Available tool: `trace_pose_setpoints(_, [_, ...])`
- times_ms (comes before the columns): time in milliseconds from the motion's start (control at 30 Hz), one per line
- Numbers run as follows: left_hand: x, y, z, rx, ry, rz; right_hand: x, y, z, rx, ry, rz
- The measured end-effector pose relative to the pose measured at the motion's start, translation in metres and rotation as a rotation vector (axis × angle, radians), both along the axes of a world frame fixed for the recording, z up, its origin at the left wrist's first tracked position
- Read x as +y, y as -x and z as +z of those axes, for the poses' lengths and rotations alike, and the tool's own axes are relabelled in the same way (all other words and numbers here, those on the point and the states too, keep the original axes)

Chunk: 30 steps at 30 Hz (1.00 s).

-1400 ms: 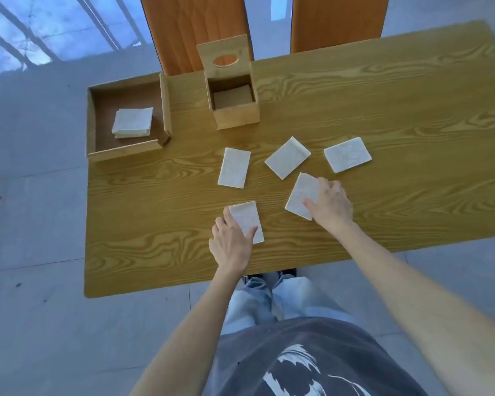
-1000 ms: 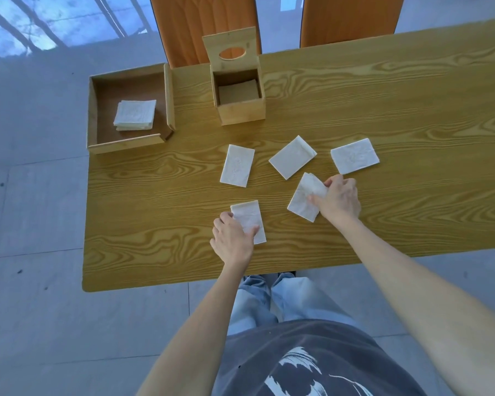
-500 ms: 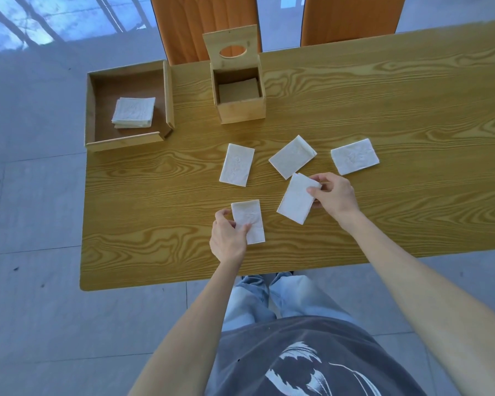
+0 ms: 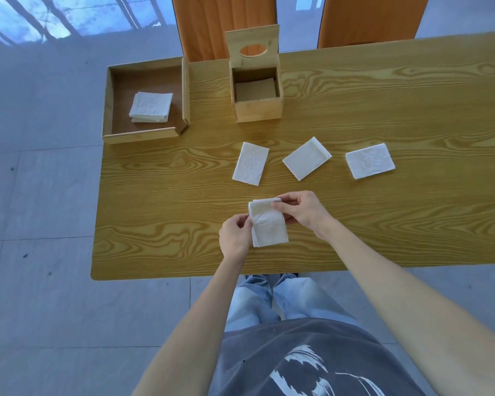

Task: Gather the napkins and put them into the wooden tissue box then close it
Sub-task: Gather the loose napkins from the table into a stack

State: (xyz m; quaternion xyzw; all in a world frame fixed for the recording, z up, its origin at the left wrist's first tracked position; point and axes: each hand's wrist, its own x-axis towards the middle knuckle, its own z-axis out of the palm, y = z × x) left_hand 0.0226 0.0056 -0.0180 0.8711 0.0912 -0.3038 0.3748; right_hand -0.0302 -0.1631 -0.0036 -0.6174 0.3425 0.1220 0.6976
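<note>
Above the near edge of the light wooden table point(image 4: 166, 224), both hands meet on a small stack of folded white paper napkins point(image 4: 269, 225) — held clear of the tabletop as far as the view shows. The left hand point(image 4: 235, 235) pinches the stack's left edge between thumb and fingers, which are drawn close together. The right hand point(image 4: 303, 210) grips the stack's far right corner, thumb on top and fingers curled under it.

The square wooden tissue box point(image 4: 257, 95) stands well beyond the hands, toward the table's far edge. Its hinged lid with an oval hole point(image 4: 252, 44) is tipped up and back, leaving the box open; inside, only a brownish floor shows.

Between the box and the hands lie three more white napkins, each apart from the others: one nearly in front of the box point(image 4: 250, 163), one tilted to the box's right point(image 4: 307, 158), and one farther right still point(image 4: 369, 160).

To the left of the box sits a shallow open wooden tray point(image 4: 143, 135) — a pile of white napkins point(image 4: 151, 107) rests on its dark floor.
</note>
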Motion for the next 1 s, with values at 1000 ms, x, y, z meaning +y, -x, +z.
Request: trace_pose_setpoints(1000, [0.033, -0.037, -0.012, 0.140, 0.277, 0.128, 0.032, -0.056, -0.023, 0.211, 0.597, -0.080])
